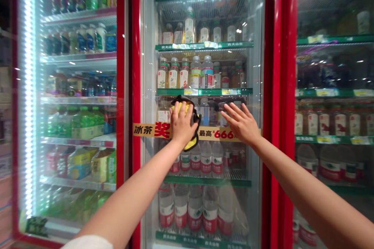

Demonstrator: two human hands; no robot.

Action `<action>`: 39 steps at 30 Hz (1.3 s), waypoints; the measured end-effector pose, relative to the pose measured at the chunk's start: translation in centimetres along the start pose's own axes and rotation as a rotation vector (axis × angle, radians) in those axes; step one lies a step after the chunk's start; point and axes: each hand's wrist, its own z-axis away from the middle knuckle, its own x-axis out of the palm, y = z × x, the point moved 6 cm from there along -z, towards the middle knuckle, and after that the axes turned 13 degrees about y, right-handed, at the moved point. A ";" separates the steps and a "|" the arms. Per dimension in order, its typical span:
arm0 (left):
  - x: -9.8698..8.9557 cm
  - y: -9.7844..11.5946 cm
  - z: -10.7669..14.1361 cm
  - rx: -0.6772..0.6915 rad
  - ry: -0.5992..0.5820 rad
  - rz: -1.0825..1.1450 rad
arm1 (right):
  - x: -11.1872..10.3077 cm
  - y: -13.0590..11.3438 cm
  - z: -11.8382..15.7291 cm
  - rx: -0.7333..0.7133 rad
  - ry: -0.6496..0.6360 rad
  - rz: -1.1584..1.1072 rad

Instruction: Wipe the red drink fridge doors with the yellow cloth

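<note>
A yellow cloth with black edging [191, 144] lies against the glass door of the middle red-framed cooler, pressed there under my left hand [182, 123]. The fingers of that hand point upward, spread over the cloth. To the right, my right hand [242, 121] rests on or just in front of the glass, fingers apart, with nothing in it. Both hands are level with a tan printed strip [205, 134] that runs across the door. Part of the cloth is hidden behind my left hand.
Behind the glass, shelves hold bottles [196, 72]. Red door frames [136, 66] stand on both sides. A lit cooler with green bottles [83, 121] is at the left, and another cooler with bottles [324, 124] is at the right.
</note>
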 end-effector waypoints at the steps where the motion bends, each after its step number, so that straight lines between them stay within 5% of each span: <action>1: 0.4 1.3 0.9 0.112 -0.056 0.039 | -0.3 0.4 0.4 0.000 -0.005 0.016; 4: 0.7 3.5 4.0 0.406 -0.196 0.145 | -0.5 0.9 1.2 -0.004 -0.016 0.016; 6: 0.6 3.4 4.0 0.446 -0.209 0.158 | -0.4 0.8 1.3 0.004 -0.018 0.000; 10: 0.9 2.5 -0.9 0.115 -0.003 0.079 | -0.2 0.8 1.4 0.049 -0.014 -0.043; 13: 1.8 4.3 -2.3 -0.030 0.080 0.062 | -0.3 1.1 1.6 0.068 -0.006 -0.074; 17: 2.5 7.9 2.6 0.333 -0.116 0.170 | -0.3 1.3 1.7 0.051 -0.001 -0.077; 20: 1.4 7.2 7.0 0.597 -0.226 0.253 | -0.4 1.3 1.7 0.045 0.016 -0.069; 22: 0.9 5.3 7.0 0.538 -0.201 0.215 | -0.3 1.2 1.7 0.049 0.019 -0.067; 25: 1.0 4.0 3.7 0.280 -0.089 0.120 | -0.2 1.2 1.7 0.065 0.008 -0.076; 29: 2.4 7.4 0.6 0.065 -0.003 0.097 | -0.2 1.4 1.8 0.081 -0.001 -0.111; 34: 3.9 13.1 4.0 0.235 -0.114 0.142 | -0.4 1.7 2.1 0.072 0.050 -0.135; 39: 3.9 12.6 2.9 0.329 -0.158 0.167 | -0.2 2.0 2.2 0.087 0.042 -0.142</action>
